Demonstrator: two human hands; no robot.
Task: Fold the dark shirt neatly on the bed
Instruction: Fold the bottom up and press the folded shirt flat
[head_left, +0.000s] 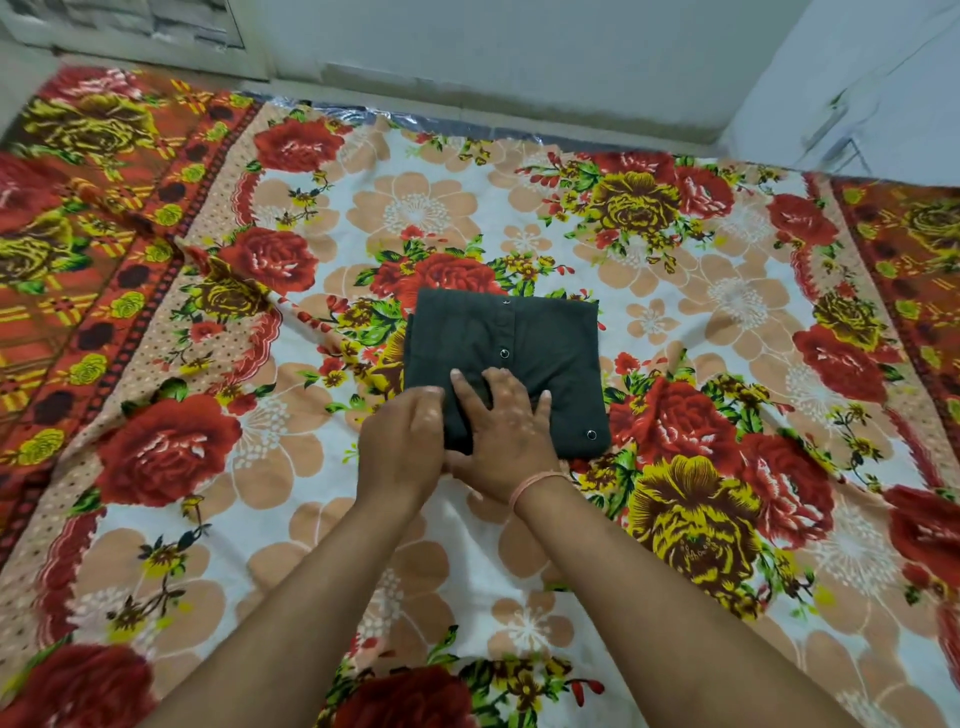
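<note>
The dark shirt (524, 343) lies folded into a compact rectangle in the middle of the bed (675, 249), with its button placket and metal snaps facing up. My right hand (506, 431) rests flat on the shirt's near left part, fingers spread. My left hand (402, 441) is at the shirt's near left corner, with its fingers curled around the folded edge. A thin orange band circles my right wrist.
A floral bedsheet with red roses and peach flowers covers the bed; it is wrinkled to the left of the shirt. A pale wall (519, 62) runs along the far edge and a white surface (857, 88) stands at the far right.
</note>
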